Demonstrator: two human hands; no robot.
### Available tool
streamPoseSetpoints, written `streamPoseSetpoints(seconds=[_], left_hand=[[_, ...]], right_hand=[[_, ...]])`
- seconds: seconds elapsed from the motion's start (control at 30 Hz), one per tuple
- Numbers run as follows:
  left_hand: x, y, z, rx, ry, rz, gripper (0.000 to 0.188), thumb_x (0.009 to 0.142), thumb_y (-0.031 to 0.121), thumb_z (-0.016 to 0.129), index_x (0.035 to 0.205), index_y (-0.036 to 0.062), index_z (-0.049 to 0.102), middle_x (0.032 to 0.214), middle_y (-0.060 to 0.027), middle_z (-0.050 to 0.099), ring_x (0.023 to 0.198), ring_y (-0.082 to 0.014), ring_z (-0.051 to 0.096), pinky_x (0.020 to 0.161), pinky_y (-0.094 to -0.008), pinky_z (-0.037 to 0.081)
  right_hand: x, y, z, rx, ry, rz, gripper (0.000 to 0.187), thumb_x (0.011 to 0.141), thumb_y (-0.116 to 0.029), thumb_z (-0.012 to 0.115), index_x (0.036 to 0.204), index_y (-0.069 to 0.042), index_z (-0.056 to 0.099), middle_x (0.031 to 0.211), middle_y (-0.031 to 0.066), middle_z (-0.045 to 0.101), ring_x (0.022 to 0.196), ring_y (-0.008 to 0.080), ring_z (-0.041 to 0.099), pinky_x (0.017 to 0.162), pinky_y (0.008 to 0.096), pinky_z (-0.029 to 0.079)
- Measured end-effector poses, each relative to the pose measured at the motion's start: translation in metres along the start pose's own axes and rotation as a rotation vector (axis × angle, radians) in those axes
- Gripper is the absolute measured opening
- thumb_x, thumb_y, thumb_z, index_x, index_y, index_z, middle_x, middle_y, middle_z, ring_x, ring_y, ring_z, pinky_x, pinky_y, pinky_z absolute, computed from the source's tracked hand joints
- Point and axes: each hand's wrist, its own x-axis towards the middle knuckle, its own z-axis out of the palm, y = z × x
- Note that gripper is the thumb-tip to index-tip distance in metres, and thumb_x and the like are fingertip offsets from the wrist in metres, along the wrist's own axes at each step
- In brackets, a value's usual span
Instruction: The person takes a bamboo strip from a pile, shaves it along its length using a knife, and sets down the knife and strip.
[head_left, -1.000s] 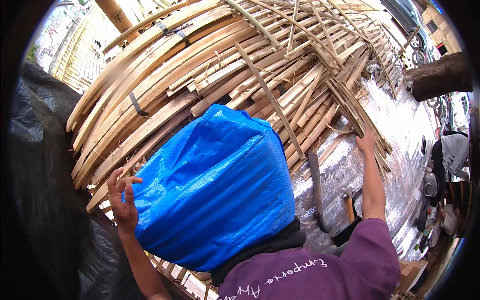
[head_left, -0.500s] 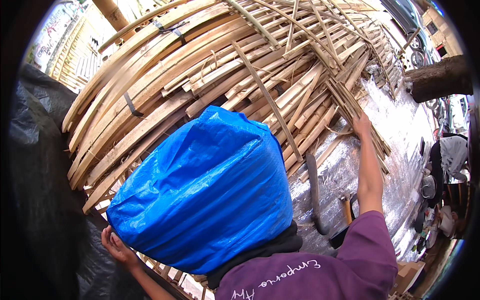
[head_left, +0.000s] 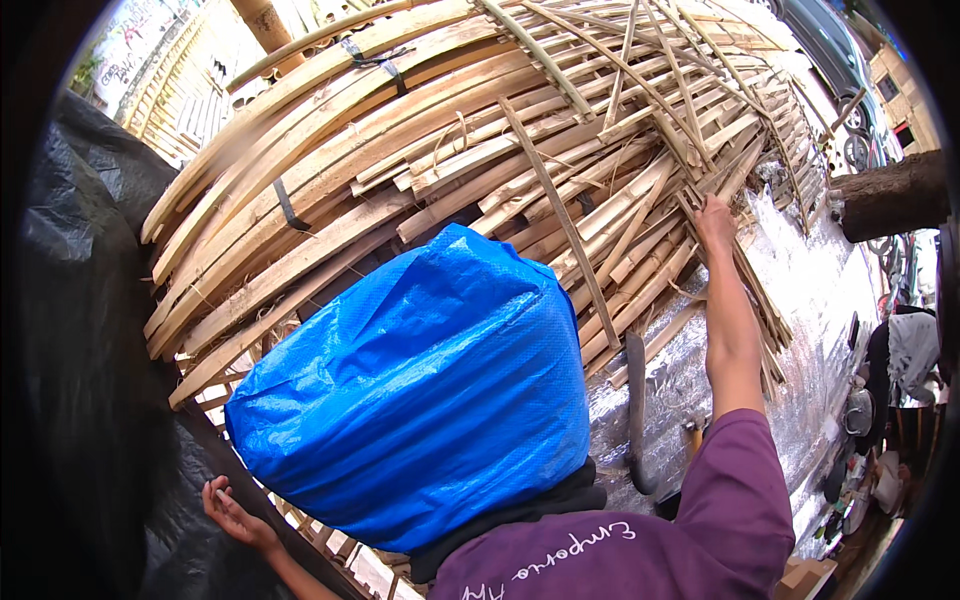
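Observation:
My right hand (head_left: 715, 228) reaches far out over the heap, its fingers closed on a bundle of thin bamboo strips (head_left: 758, 300) that slants down to the right. My left hand (head_left: 238, 516) is held low at the left, palm up, fingers curled. A small pale stick (head_left: 223, 493) shows between those fingers, too small to name surely. Below my purple shirt, a blue tarp (head_left: 420, 390) covers my lap. Beyond it lies a large heap of split bamboo slats (head_left: 400, 130). A long-bladed knife (head_left: 637, 400) with a dark curved end lies to the tarp's right.
Shiny silver sheeting (head_left: 800, 280) spreads under the strips at the right. A thick log (head_left: 890, 195) juts in from the right edge, and clutter (head_left: 860, 440) sits below it. Dark plastic sheeting (head_left: 90, 350) hangs at the left. Black ties (head_left: 290, 207) bind some slats.
The view has shifted, so the heap sits slightly lower and to the right. My left hand has come away from the tarp's edge. My right hand stays on the strips.

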Motion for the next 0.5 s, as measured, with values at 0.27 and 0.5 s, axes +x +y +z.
streamPoseSetpoints(seconds=[0.27,0.5], left_hand=[[0.033,0.019,0.003,-0.090,0.003,0.173,0.031,0.103,0.012,0.040,0.131,-0.0002,0.043,0.117,-0.0145,0.057,0.106,-0.0223,0.057,0.095,-0.0345,0.044],[0.086,0.103,0.075,-0.238,-0.017,0.447,0.026,0.095,0.000,0.052,0.121,0.0017,0.048,0.105,-0.0150,0.062,0.097,-0.0217,0.061,0.091,-0.0364,0.049]], right_hand=[[0.040,-0.017,-0.154,0.386,0.175,-0.198,0.026,0.083,-0.031,0.074,0.103,-0.014,0.074,0.094,0.0047,0.074,0.084,0.0200,0.071,0.077,0.0333,0.055],[-0.035,-0.112,-0.345,0.929,0.321,-0.861,0.016,0.087,-0.013,0.071,0.100,-0.003,0.072,0.089,0.0057,0.073,0.080,0.0101,0.068,0.073,0.0243,0.053]])
